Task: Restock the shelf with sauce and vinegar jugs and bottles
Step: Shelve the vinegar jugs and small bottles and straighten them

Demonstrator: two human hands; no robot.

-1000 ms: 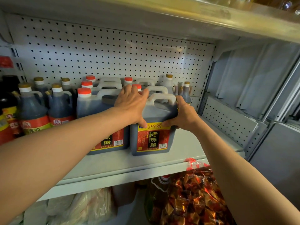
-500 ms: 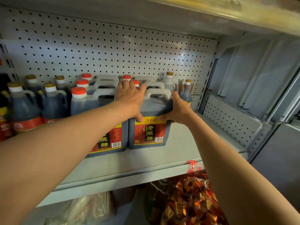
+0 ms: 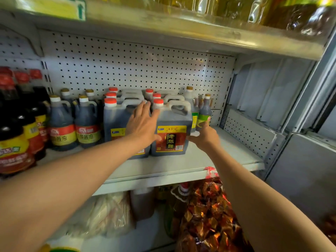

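1. Nearest you, under the shelf (image 3: 163,176), a bag of shiny wrapped sweets (image 3: 209,219) is lying to the right and a pale plastic bag (image 3: 107,213) is lying to the left.
2. Both your forearms are reaching up and over the shelf's front edge.
3. Your left hand (image 3: 141,125) is lying flat, fingers (image 3: 145,108) straight and spread, not gripping; the palm is resting across the seam between the two front vinegar jugs, and the thumb is touching the front label of the right one.
4. Your right hand (image 3: 205,136) is sitting at the right side of the front right vinegar jug (image 3: 172,135), low near its label. Its fingers are hidden behind the hand, so I cannot tell whether they are curling round the jug or merely pressing it.
5. That jug is standing upright near the middle of the shelf, a little back from the front edge, touching the front left vinegar jug (image 3: 116,122).
6. Behind them more red-capped jugs (image 3: 131,95) are standing in rows toward the pegboard back wall (image 3: 138,70).
7. Toward the shelf's left end, soy sauce bottles (image 3: 62,124) are standing, with dark red-capped bottles (image 3: 16,140) further left.
8. A green-labelled bottle (image 3: 204,113) is standing just right of the jugs.
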